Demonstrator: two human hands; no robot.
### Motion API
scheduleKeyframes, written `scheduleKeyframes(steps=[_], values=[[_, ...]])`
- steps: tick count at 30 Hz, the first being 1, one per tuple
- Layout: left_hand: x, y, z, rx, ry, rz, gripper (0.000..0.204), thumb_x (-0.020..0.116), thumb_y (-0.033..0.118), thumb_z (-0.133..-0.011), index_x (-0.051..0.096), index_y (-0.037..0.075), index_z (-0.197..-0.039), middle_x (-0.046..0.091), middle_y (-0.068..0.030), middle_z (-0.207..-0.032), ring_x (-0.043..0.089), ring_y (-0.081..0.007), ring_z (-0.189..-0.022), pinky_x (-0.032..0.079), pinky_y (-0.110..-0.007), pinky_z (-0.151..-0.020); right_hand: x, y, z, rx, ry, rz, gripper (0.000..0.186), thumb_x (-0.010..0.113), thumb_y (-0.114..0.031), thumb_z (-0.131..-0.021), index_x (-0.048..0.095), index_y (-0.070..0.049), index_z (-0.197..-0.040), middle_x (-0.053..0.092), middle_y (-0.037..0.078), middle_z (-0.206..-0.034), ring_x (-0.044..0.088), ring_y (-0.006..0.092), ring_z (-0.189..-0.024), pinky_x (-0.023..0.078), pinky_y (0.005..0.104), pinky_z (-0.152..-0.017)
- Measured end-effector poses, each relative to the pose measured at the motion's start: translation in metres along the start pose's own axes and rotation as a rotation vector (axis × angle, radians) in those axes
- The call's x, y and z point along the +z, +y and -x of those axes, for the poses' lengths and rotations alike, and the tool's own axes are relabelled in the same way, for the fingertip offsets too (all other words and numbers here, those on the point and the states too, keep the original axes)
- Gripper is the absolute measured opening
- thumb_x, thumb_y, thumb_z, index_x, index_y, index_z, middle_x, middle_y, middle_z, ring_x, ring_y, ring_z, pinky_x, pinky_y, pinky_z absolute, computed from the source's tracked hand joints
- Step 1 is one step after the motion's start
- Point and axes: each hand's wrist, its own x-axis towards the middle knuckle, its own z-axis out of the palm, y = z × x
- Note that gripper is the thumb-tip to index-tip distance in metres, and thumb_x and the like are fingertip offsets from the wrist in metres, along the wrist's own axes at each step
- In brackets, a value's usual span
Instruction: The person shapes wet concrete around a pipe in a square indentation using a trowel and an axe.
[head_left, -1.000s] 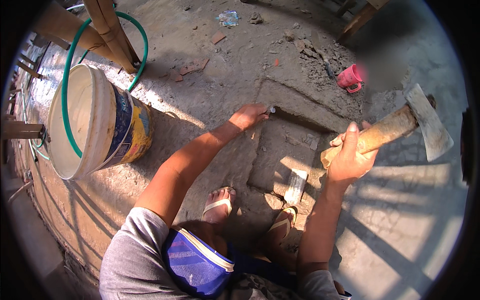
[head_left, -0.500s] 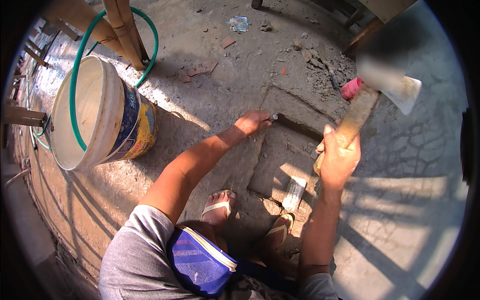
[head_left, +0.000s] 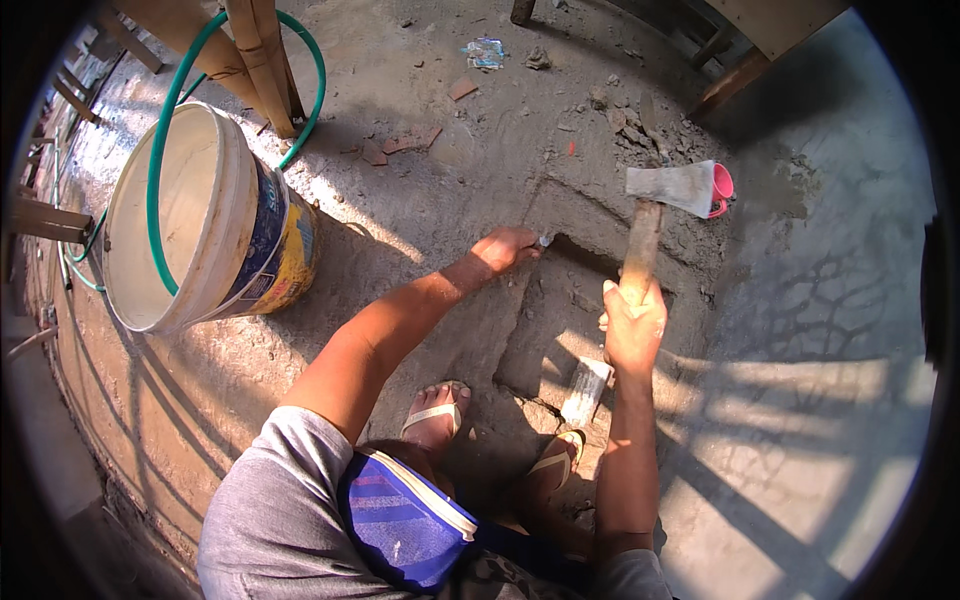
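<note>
My right hand is wrapped round the wooden handle of a hatchet. The hatchet's pale, flared metal head is raised at the far end, its wide edge to the right and its blunt end to the left. My left hand is closed in a pinch at the left edge of a recess cut into the grey floor. From its fingers pokes the small, shiny end of a metal rod; the remainder is hidden. Nearer to me, a whitish rectangular block lies by my right foot.
A large bucket stands to the left, with a green hose looped over its rim. Bamboo posts rise behind it. A pink cup sits partly behind the hatchet head, near loose rubble. Wooden furniture fills the far right.
My right hand has swung the hatchet leftward, bringing its blurred head from the right of the pink cup to in front of it. My left hand stays almost where it was.
</note>
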Motion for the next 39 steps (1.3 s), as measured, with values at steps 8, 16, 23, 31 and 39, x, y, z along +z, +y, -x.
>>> scheduleKeyframes(steps=[8, 16, 23, 31, 39], values=[[0.01, 0.02, -0.018, -0.157, -0.064, 0.019, 0.022, 0.071, 0.023, -0.09, 0.067, 0.006, -0.104, 0.067, -0.0163, -0.097, 0.064, -0.0397, -0.092, 0.051, -0.045, -0.077, 0.017, 0.005, -0.001, -0.547, 0.546, -0.293, 0.03, 0.07, -0.004, -0.091, 0.055, 0.006, -0.116, 0.064, 0.012, -0.079, 0.062, 0.0182, -0.062, 0.05, 0.0318, -0.056], [0.011, 0.004, 0.003, -0.087, -0.044, 0.009, 0.02, 0.071, 0.021, -0.09, 0.066, 0.005, -0.101, 0.065, -0.0166, -0.093, 0.064, -0.0394, -0.09, 0.05, -0.047, -0.076, 0.004, 0.026, -0.011, 0.037, -0.082, 0.182, 0.016, 0.068, -0.012, -0.088, 0.061, 0.0, -0.098, 0.059, 0.004, -0.07, 0.058, 0.0126, -0.058, 0.047, 0.033, -0.055], [0.007, 0.005, -0.002, -0.04, -0.012, -0.045, 0.021, 0.071, 0.023, -0.09, 0.066, 0.006, -0.101, 0.066, -0.0162, -0.092, 0.064, -0.0382, -0.089, 0.049, -0.048, -0.075, 0.011, -0.083, 0.002, -0.527, 0.594, -0.365, 0.021, 0.066, -0.005, -0.094, 0.058, 0.004, -0.111, 0.06, 0.007, -0.068, 0.057, 0.012, -0.056, 0.045, 0.0265, -0.05], [0.004, 0.002, -0.008, -0.076, -0.014, -0.029, 0.019, 0.07, 0.02, -0.09, 0.066, 0.006, -0.101, 0.066, -0.0179, -0.094, 0.064, -0.0396, -0.091, 0.05, -0.048, -0.076, 0.014, 0.078, -0.008, -0.078, -0.088, 0.492, 0.026, 0.067, -0.018, -0.084, 0.064, -0.003, -0.105, 0.067, 0.023, -0.084, 0.069, 0.0368, -0.081, 0.052, 0.0441, -0.073], [0.007, 0.012, -0.008, -0.069, -0.033, 0.046, 0.018, 0.069, 0.019, -0.091, 0.065, 0.005, -0.102, 0.067, -0.0163, -0.094, 0.065, -0.0383, -0.09, 0.05, -0.046, -0.076, 0.007, -0.075, 0.002, -0.572, 0.539, -0.351, 0.026, 0.068, -0.004, -0.093, 0.058, 0.004, -0.115, 0.06, 0.006, -0.069, 0.056, 0.0114, -0.056, 0.046, 0.0258, -0.052]])
